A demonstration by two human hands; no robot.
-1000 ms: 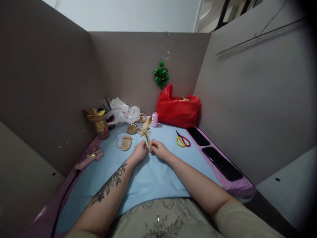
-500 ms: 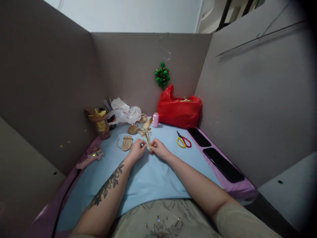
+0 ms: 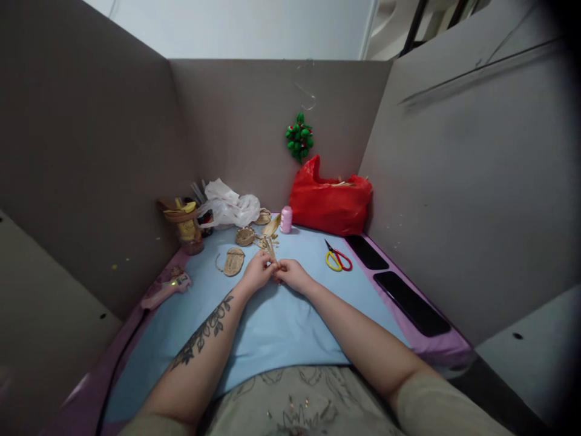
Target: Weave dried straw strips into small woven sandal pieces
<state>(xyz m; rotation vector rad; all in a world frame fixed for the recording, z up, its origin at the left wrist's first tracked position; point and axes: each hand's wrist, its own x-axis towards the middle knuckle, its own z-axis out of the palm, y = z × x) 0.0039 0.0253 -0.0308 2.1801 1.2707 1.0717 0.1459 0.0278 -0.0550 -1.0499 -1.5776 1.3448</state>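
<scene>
My left hand (image 3: 259,270) and my right hand (image 3: 292,275) meet over the middle of the blue cloth (image 3: 285,327), fingertips pinched together. Between them they grip a dried husk strip (image 3: 271,247), whose straw-coloured end points away from me. Its lower end is hidden by my fingers. Just beyond lie husk scraps and a wider dried husk (image 3: 271,227). A flat oval woven piece (image 3: 234,261) with a thin cord rests left of my left hand. Behind it sits a small round woven basket (image 3: 245,236).
Yellow-and-red-handled scissors (image 3: 338,257) lie at right, beside two black phones (image 3: 411,303). A red plastic bag (image 3: 331,203) and pink thread spool (image 3: 285,220) stand behind. At left are a glue gun (image 3: 167,289), a jar (image 3: 186,227) and a clear plastic bag (image 3: 231,209).
My left hand has moved right and its fingers now meet my right hand's at the husk strip. Earlier there was a gap between the left fingers and the strip.
</scene>
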